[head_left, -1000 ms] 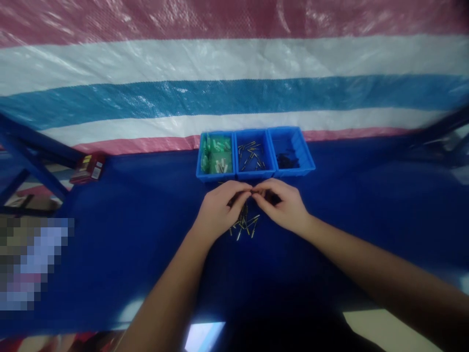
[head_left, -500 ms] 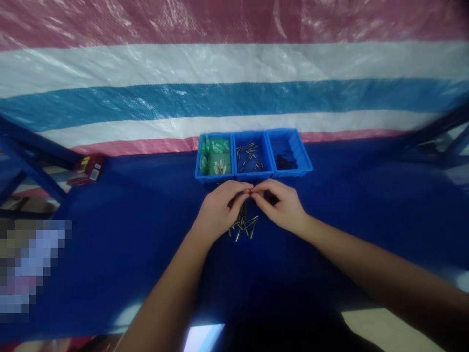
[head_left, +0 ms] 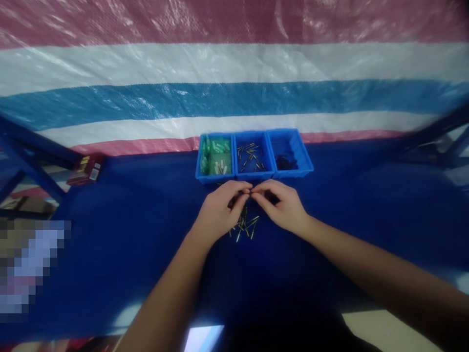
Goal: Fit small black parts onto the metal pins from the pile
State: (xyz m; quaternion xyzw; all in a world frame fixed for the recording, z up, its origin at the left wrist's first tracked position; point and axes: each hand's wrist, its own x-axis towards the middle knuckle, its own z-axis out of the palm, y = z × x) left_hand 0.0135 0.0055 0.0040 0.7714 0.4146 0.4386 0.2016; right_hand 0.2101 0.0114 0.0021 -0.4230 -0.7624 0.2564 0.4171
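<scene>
My left hand (head_left: 222, 208) and my right hand (head_left: 281, 204) meet fingertip to fingertip over the table, just in front of the bins. Both are closed in a pinch, thumb against fingers. Whatever lies between the fingertips is too small and too covered to name. Beneath and between the hands is a loose pile of thin brass-coloured metal pins (head_left: 247, 226), partly hidden by my left hand. Behind the hands, the middle blue bin (head_left: 254, 175) has similar thin metal pins (head_left: 251, 159) in it.
The left blue bin (head_left: 215, 179) holds green plastic bags and small pale pieces (head_left: 221, 167). Small dark parts (head_left: 286, 163) lie in the right blue bin (head_left: 301, 151). A dark red box (head_left: 86, 168) sits at the table's left edge, near a blue frame post. Striped sheeting (head_left: 234, 63) hangs behind.
Both hands keep nearly the same place and pinch. The view has shifted very slightly; the pile and bins look unchanged.
</scene>
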